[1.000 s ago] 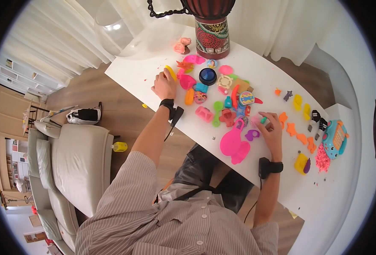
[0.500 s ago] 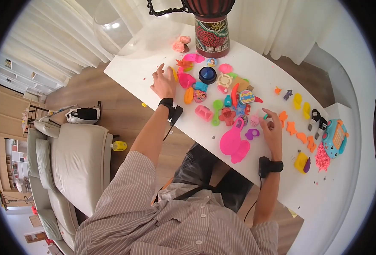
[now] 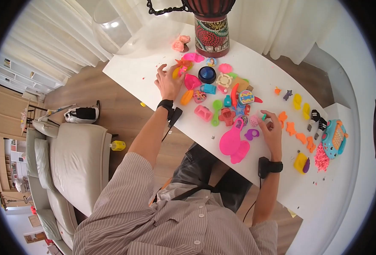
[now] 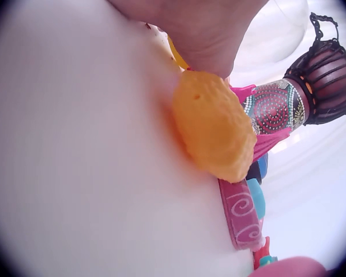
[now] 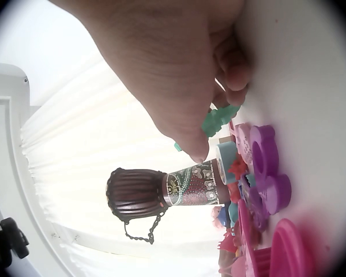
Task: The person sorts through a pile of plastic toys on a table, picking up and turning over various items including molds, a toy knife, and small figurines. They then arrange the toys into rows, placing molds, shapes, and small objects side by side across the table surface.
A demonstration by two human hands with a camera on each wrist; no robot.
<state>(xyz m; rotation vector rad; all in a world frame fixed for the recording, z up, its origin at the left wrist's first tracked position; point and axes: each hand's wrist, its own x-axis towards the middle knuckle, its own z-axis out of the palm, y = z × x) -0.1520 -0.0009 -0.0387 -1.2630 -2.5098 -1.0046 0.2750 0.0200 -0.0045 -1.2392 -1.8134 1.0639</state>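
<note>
The left hand [image 3: 169,84] is over the table's far left, fingers spread and bent beside a yellow piece [image 3: 176,72] and a red-orange leafy piece [image 3: 184,63]; no firm grip shows. A pink cup-like piece [image 3: 192,81] lies to its right. Below the hand is an orange oval piece [image 3: 187,97], large in the left wrist view [image 4: 213,124]. The right hand [image 3: 271,131] pinches a small green figure [image 3: 263,117] between thumb and finger; the right wrist view shows the green figure [image 5: 219,120] partly covered by fingers. Purple cutters [image 5: 265,153] lie beside this hand.
A patterned drum [image 3: 212,38] stands at the back of the white table [image 3: 132,72]. Many coloured toys lie between the hands, among them a pink pan-like toy [image 3: 230,142]. Orange pieces [image 3: 301,137] and a toy phone [image 3: 335,139] are to the right.
The left hand has left the yellow piece's outer side, spread its fingers and shifted right over it. The orange oval and blue pieces beside it have moved slightly. The right hand keeps the green figure.
</note>
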